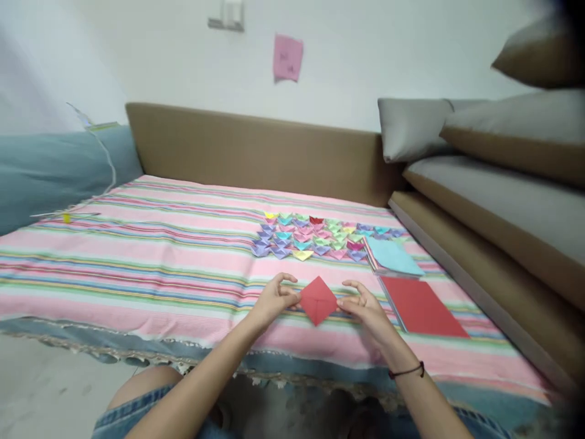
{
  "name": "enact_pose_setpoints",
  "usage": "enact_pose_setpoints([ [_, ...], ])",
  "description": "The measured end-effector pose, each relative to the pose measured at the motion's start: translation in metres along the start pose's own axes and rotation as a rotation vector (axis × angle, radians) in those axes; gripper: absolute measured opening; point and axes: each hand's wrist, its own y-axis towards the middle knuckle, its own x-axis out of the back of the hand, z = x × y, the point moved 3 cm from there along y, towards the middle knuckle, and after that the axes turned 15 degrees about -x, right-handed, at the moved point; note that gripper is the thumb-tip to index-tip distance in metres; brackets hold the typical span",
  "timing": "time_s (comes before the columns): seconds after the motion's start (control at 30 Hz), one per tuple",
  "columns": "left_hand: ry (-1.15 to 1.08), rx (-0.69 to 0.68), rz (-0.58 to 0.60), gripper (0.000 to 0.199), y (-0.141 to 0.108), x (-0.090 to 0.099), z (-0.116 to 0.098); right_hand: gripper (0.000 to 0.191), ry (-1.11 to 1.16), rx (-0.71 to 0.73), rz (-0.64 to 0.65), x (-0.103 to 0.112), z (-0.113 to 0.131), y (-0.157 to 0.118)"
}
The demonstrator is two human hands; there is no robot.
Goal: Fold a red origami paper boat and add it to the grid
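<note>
Overall, a pink striped cloth point(159, 268) carries all the paper goods. Toward its far edge, right of the middle, stand rows of boat-like folded paper pieces point(320, 235) in mixed colours. Near the right edge lies a red paper stack point(425, 308); just beyond it, toward the far edge, sits a light-blue-topped paper stack point(395, 256).

The left hand point(274, 296) and the right hand point(368, 308) are near the cloth's front edge, right of its middle. Each grips narrowly, thumb against finger, with the remaining fingers curled clear.

Between them is a red folded paper square point(319, 299), turned as a diamond, its left corner in the left hand and its right corner in the right. The far and near corners are free; seams show on the upper face. Whether it touches the cloth cannot be told.

Handling, as judged: very light, crisp, stiffer where layered, prone to stray creases and tearing. Recommended hold: opposite corners, fingertips only, pressure slight, seams left unpressed.
</note>
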Motion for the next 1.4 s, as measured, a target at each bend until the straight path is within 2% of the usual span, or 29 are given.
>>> enact_pose_setpoints([
  [0.2,0.006,-0.025,-0.038,0.036,-0.013,0.003,0.006,0.06,-0.018,0.043,-0.008,-0.01,-0.01,-0.003],
  [0.27,0.028,-0.024,-0.039,0.036,-0.018,0.006,0.01,0.061,-0.035,0.027,0.032,-0.014,-0.017,0.003],
  [0.33,0.06,-0.02,-0.039,0.036,-0.023,0.008,0.015,0.058,0.031,0.063,-0.001,-0.015,-0.023,0.01],
  [0.4,0.094,-0.004,-0.011,0.036,-0.026,0.011,0.019,0.05,0.093,0.072,0.039,-0.019,-0.028,0.015],
  [0.5,0.115,0.0,0.015,0.037,-0.024,0.015,0.019,0.049,0.163,0.086,0.13,-0.024,-0.029,0.019],
  [0.6,0.091,-0.046,0.0,0.041,-0.015,0.018,0.013,0.05,0.188,0.105,0.124,-0.02,-0.023,0.019],
  [0.77,0.088,-0.04,-0.058,0.049,-0.002,0.012,0.008,0.046,0.109,0.05,0.12,-0.012,-0.013,0.014],
  [0.9,0.067,-0.01,0.002,0.045,0.0,-0.004,0.008,0.049,0.08,0.051,0.164,-0.017,-0.009,0.009],
  [1.1,0.036,0.025,0.053,0.052,0.005,-0.023,0.015,0.046,0.033,0.081,0.079,-0.029,-0.014,0.01],
  [1.3,0.086,0.023,-0.062,0.055,0.011,-0.014,0.004,0.042,0.034,0.042,0.033,-0.017,-0.007,0.013],
  [1.4,0.111,0.005,-0.097,0.053,0.012,-0.009,-0.002,0.034,-0.013,0.087,-0.04,-0.01,0.0,0.011],
])
